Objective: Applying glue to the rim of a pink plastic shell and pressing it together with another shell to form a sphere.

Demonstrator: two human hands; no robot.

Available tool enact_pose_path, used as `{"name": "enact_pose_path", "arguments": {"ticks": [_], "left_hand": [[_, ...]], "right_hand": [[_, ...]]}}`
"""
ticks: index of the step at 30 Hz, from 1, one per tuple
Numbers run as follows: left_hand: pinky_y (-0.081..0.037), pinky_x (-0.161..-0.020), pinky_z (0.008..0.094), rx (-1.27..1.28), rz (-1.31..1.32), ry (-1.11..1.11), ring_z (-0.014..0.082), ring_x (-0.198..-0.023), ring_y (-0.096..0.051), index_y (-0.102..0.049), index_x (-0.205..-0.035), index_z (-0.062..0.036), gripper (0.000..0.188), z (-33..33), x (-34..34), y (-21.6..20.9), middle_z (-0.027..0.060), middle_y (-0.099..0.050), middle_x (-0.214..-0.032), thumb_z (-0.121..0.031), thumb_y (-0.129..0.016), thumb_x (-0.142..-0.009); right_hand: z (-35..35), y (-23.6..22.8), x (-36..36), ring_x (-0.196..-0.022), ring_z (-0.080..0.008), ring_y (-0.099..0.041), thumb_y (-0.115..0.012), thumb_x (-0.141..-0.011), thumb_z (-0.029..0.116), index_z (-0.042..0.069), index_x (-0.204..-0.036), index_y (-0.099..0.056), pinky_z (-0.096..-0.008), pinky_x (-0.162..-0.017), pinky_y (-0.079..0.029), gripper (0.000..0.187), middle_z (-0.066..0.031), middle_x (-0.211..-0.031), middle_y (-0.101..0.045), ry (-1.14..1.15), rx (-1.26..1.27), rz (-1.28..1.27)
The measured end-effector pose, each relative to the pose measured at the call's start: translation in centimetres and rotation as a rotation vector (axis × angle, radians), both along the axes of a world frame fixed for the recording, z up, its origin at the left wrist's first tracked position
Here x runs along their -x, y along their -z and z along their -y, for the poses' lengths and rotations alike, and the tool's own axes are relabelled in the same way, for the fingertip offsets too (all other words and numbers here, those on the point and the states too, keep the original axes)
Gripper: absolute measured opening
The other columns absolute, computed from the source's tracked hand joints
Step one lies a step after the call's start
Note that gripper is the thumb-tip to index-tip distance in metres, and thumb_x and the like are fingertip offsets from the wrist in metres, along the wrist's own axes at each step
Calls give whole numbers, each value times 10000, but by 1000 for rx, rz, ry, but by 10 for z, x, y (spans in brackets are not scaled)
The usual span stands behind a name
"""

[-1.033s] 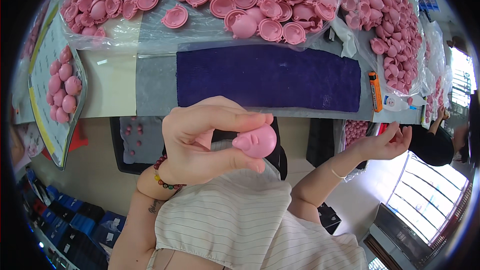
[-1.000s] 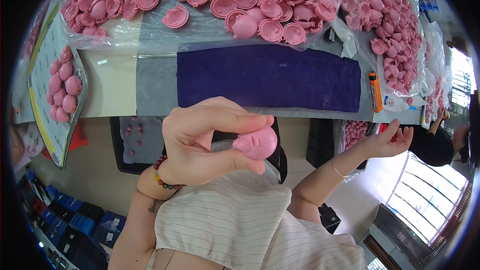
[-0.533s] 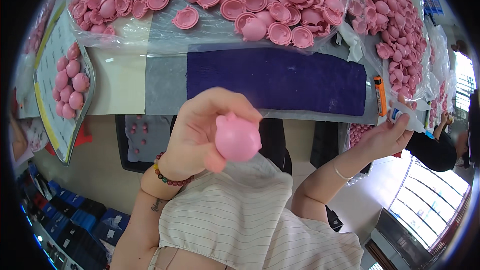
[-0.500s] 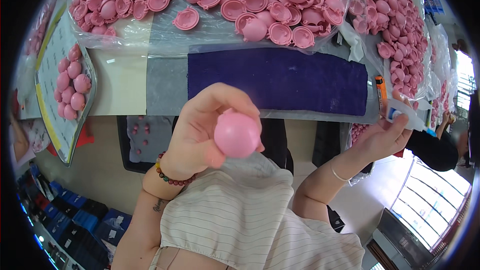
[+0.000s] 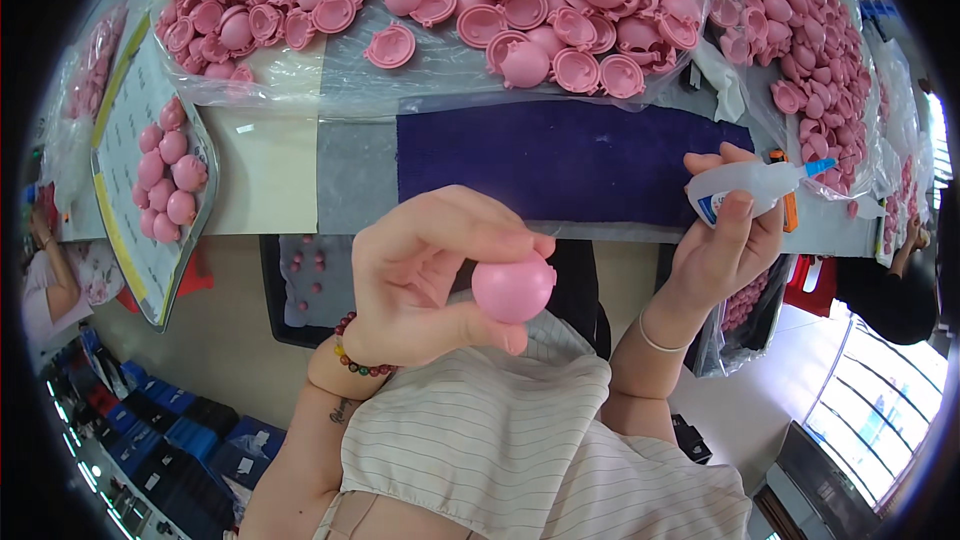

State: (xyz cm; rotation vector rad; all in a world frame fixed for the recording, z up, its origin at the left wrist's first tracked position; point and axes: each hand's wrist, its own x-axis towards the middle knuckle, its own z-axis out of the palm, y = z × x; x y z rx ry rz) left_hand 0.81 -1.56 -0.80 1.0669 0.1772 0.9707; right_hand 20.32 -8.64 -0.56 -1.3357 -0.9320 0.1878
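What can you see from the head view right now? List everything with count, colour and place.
Pink ball: 1, pink, centre
Squeeze bottle: 1, whitish with blue tip, right
Half shells: uncountable, pink, heaped along the table's far side and right
Plastic sheeting: count unclear, clear, around the shells
Cloth: 1, purple, mid-table
Board: 1, white and yellow, table's left, bearing about ten pink balls
Orange item: 1, orange, partly hidden at right
Table: 1, grey and cream
Boxes: several, blue and black, lower left
Other people: at least two, partly visible, left and right edges
Left hand: 1, bare, pinching the pink ball
Right hand: 1, bare, gripping the squeeze bottle
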Motion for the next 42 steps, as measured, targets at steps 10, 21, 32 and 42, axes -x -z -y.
{"name": "enact_pose_path", "arguments": {"ticks": [10,21,32,42], "left_hand": [[-439,-721,273,-739,-724,-970,211,-822,-560,-543,-893,61,253,-37,72,-27,145,-582,-862,-43,-639,-684],[-423,-725,252,-1214,-1558,-1017,186,-971,-516,-548,-1016,-24,229,-105,145,-16,91,-557,-1030,-98,-467,-815],[-413,-755,312,-1166,-1018,-648,257,-874,-533,-573,-937,-67,223,-85,18,-19,109,-546,-1027,-35,-541,-718],[-444,-619,224,-925,-849,-658,105,-667,-559,-577,-912,12,266,-50,5,-31,78,-603,-787,67,-604,-652]], "right_hand": [[3,4,-2,-640,-171,-564,-520,-784,237,-107,-898,-503,-220,-625,-415,363,-175,-709,-589,4,-77,-85],[5,4,-2,-620,-171,-566,-533,-762,230,-102,-884,-516,-225,-626,-414,355,-168,-690,-589,-25,-42,-92],[4,4,0,-612,-169,-566,-553,-748,257,-100,-879,-517,-223,-614,-412,382,-153,-680,-587,3,-43,-56],[11,-4,17,-593,-177,-565,-558,-744,290,-94,-909,-485,-234,-578,-424,423,-193,-753,-577,-57,-89,-154]]}}
